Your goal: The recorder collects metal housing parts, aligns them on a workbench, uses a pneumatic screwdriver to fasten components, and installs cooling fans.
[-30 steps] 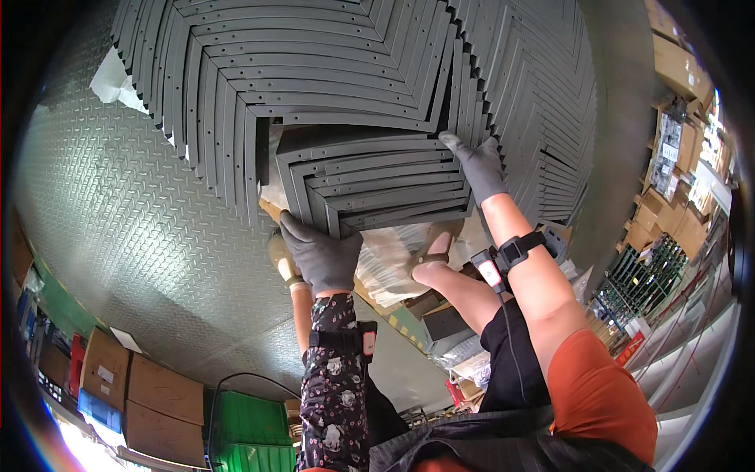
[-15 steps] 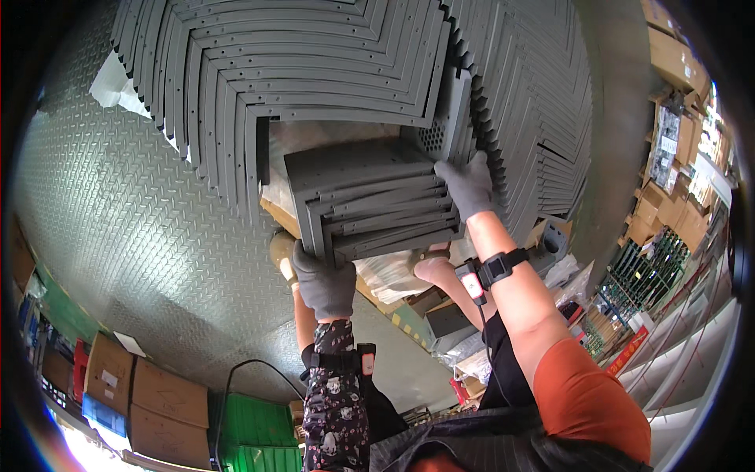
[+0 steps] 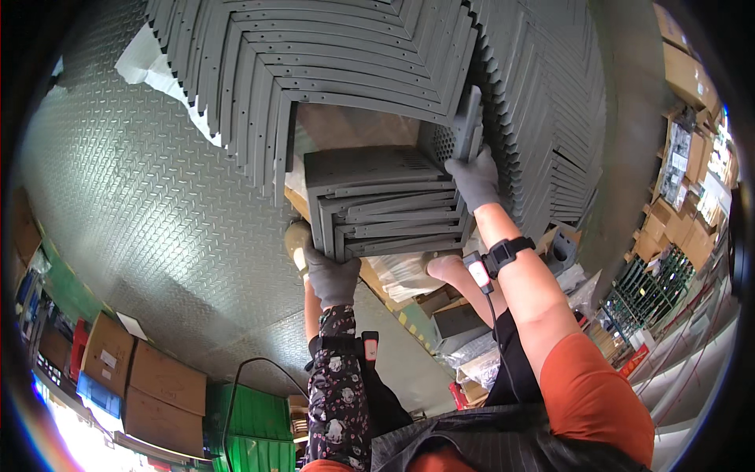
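A small set of nested, bent dark grey metal panels (image 3: 377, 169) lies in front of me, its folded edges facing me. My left hand (image 3: 332, 279), in a grey glove, is closed around the lower left corner of these panels. At their right side my gloved right hand (image 3: 476, 179) grips the edge, close to a perforated upright panel (image 3: 444, 143). Its fingertips are partly hidden behind the metal. Just beyond stands a large row of the same nested panels (image 3: 354, 75).
Another row of nested panels (image 3: 543, 118) stands at the right. Wooden pallet edge (image 3: 297, 203) and brown sheeting lie beneath the metal. Textured steel floor (image 3: 157, 212) spreads to the left. Cardboard boxes (image 3: 165, 385) and a green bin (image 3: 255, 425) are at lower left; more cartons (image 3: 688, 75) line the right.
The whole view has shifted, so the rows appear farther right. The held panels have come slightly nearer me, and the gap to the large row looks wider. Both hands keep their grip.
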A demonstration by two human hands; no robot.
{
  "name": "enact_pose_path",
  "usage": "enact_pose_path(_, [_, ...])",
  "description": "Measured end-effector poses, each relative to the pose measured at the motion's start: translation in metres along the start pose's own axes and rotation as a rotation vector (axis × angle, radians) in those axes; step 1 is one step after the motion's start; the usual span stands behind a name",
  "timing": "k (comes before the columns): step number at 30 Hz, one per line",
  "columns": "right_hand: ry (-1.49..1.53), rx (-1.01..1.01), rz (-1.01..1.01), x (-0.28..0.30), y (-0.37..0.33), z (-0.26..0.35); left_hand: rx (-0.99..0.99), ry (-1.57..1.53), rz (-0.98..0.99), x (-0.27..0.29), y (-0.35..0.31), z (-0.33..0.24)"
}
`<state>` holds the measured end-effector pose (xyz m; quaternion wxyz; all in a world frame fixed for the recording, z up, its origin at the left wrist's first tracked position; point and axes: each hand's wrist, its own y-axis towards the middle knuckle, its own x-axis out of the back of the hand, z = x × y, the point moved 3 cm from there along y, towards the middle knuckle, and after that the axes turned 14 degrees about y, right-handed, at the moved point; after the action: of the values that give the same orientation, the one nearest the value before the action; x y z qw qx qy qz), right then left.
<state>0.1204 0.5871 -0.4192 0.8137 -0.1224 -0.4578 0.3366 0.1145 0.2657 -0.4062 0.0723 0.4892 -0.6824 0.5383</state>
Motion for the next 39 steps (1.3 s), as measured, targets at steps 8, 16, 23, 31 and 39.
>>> enact_pose_path(8, [0.089,0.055,-0.035,0.015,-0.017,0.003,-0.091,0.240,0.052,0.012,-0.009,-0.011])
enact_pose_path(16, [0.185,-0.040,0.044,0.002,0.012,0.006,-0.133,0.098,-0.032,0.000,-0.004,-0.008])
enact_pose_path(23, [-0.026,-0.068,-0.038,-0.001,0.015,0.010,0.022,0.078,0.038,-0.003,-0.009,-0.004])
enact_pose_path(31, [0.031,0.064,-0.004,0.000,0.020,0.017,-0.121,0.117,-0.105,-0.012,-0.003,0.011])
enact_pose_path(39, [0.097,-0.115,0.011,0.000,0.020,0.016,-0.047,0.130,-0.075,-0.011,0.002,0.006])
